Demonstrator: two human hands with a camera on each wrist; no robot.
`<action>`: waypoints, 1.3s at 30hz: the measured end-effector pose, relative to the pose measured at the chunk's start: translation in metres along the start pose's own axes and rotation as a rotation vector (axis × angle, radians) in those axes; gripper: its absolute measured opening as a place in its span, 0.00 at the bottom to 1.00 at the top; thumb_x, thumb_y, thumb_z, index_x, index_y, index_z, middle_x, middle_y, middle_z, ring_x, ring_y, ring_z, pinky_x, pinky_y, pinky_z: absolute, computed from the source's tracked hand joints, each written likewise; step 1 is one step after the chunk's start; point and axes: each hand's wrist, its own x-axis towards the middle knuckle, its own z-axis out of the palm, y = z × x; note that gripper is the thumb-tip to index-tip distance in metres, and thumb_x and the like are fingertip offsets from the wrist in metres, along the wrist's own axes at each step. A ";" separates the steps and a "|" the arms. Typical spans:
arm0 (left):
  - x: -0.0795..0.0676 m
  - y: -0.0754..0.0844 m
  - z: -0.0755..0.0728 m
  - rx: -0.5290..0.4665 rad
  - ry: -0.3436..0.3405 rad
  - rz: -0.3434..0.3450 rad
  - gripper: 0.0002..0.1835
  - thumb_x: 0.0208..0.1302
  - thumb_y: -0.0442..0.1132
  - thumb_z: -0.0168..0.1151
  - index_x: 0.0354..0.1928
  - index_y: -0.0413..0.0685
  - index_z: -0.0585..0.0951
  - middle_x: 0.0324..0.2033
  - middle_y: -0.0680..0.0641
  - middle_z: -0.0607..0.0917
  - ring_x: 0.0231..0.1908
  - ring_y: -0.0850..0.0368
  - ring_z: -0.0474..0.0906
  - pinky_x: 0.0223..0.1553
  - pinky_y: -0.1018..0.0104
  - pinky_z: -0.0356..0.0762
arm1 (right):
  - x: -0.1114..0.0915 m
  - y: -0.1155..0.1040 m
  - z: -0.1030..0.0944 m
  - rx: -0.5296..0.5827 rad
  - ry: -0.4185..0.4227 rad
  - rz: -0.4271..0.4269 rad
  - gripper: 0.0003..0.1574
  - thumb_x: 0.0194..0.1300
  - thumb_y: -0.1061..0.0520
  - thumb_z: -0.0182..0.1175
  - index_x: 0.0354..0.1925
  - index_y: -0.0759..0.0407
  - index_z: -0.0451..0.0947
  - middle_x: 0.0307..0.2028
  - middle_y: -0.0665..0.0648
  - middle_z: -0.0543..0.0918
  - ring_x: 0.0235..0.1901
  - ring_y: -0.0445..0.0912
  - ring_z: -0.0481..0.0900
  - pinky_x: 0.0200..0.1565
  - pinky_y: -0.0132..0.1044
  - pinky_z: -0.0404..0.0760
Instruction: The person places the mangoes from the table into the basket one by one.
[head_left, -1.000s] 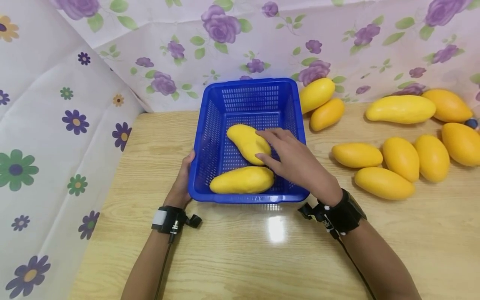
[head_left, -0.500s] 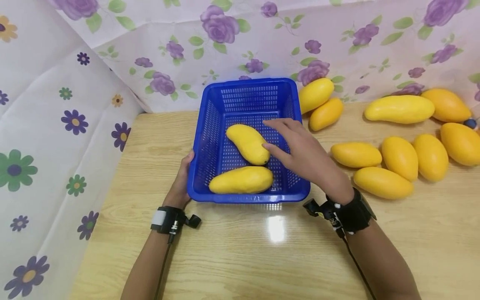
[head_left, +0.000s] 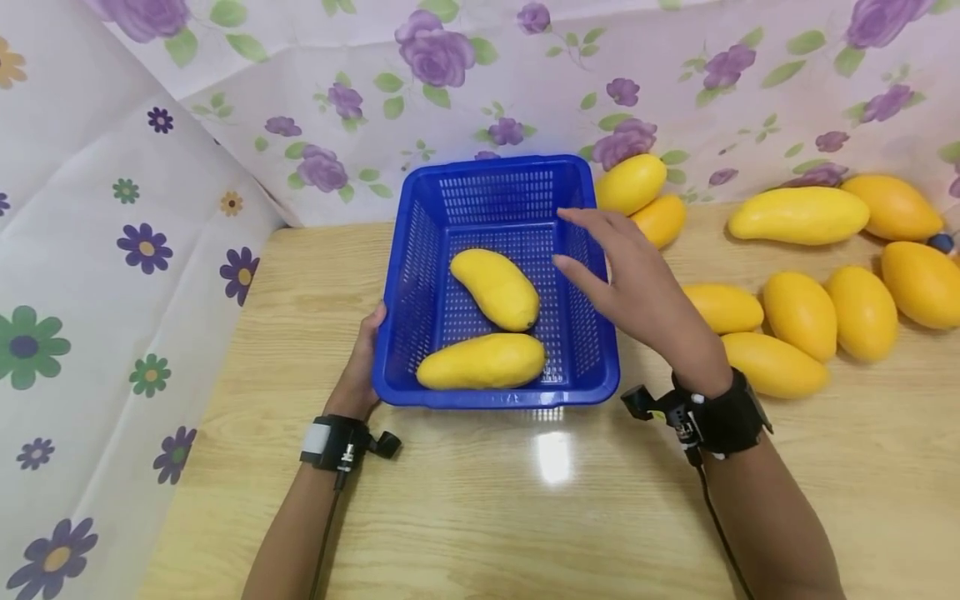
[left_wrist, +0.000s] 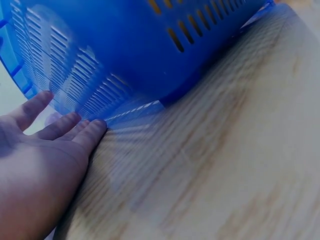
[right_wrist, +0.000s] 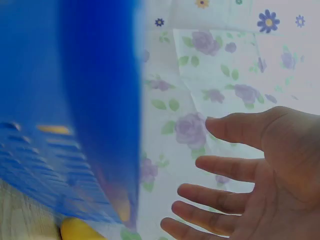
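Observation:
A blue perforated plastic basket (head_left: 498,399) stands on the wooden table. Two yellow mangoes lie in it: a curved mango (head_left: 497,288) mid-basket and a longer mango (head_left: 483,361) along the near wall. My left hand (head_left: 356,367) is at the basket's left side. In the left wrist view, the extended fingers (left_wrist: 92,131) touch its slotted wall. Over the basket's right rim hovers my right hand (head_left: 637,287), thumb and fingers spread, holding nothing. The right wrist view shows this palm (right_wrist: 287,190) apart from the basket's outer side.
Right of the basket, several mangoes lie loose, among them a long mango (head_left: 798,215), an orange mango (head_left: 801,317) and a mango (head_left: 632,183) against the basket's back right. Flowered cloth (head_left: 510,75) hangs behind the table (head_left: 480,500), and another covers the left side.
My right hand has left the curved mango, rising and moving right to the basket's rim. That mango stays in the basket. My left hand keeps its place at the left side.

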 end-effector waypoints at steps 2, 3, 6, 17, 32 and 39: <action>-0.001 0.001 0.000 0.004 0.006 0.004 0.37 0.70 0.66 0.39 0.78 0.70 0.50 0.75 0.44 0.54 0.70 0.42 0.55 0.66 0.45 0.57 | 0.001 0.002 -0.003 0.019 0.027 0.005 0.35 0.71 0.45 0.56 0.72 0.54 0.65 0.67 0.59 0.69 0.63 0.53 0.67 0.61 0.50 0.68; -0.001 0.002 0.000 0.004 0.007 0.005 0.37 0.70 0.66 0.39 0.78 0.70 0.50 0.75 0.44 0.54 0.71 0.42 0.55 0.66 0.45 0.57 | 0.002 0.002 -0.005 0.031 0.041 0.009 0.35 0.71 0.45 0.56 0.72 0.53 0.65 0.67 0.59 0.69 0.61 0.53 0.68 0.58 0.50 0.70; -0.001 0.002 0.000 0.001 0.003 0.006 0.36 0.71 0.65 0.39 0.78 0.69 0.50 0.75 0.43 0.54 0.70 0.42 0.56 0.66 0.46 0.58 | 0.003 0.007 -0.008 0.065 0.105 0.010 0.34 0.71 0.47 0.56 0.71 0.54 0.66 0.64 0.58 0.72 0.54 0.51 0.72 0.51 0.47 0.72; -0.003 0.001 -0.005 -0.019 -0.014 0.014 0.36 0.71 0.64 0.38 0.79 0.67 0.50 0.74 0.39 0.54 0.67 0.41 0.57 0.63 0.49 0.63 | 0.014 0.034 -0.015 0.153 0.326 0.119 0.33 0.70 0.48 0.57 0.70 0.56 0.68 0.65 0.58 0.72 0.64 0.48 0.69 0.58 0.52 0.73; -0.001 -0.005 -0.008 -0.047 -0.021 0.013 0.37 0.70 0.65 0.41 0.78 0.67 0.51 0.73 0.38 0.55 0.67 0.41 0.58 0.63 0.49 0.64 | 0.025 0.076 -0.001 0.273 0.499 0.262 0.31 0.71 0.54 0.55 0.69 0.59 0.68 0.66 0.57 0.70 0.65 0.49 0.65 0.63 0.46 0.67; 0.000 -0.006 -0.009 -0.058 -0.031 0.022 0.37 0.71 0.64 0.40 0.78 0.67 0.50 0.74 0.39 0.54 0.69 0.40 0.55 0.64 0.49 0.62 | 0.031 0.101 -0.004 0.405 0.506 0.428 0.38 0.71 0.50 0.57 0.74 0.50 0.58 0.70 0.58 0.63 0.69 0.47 0.61 0.65 0.41 0.62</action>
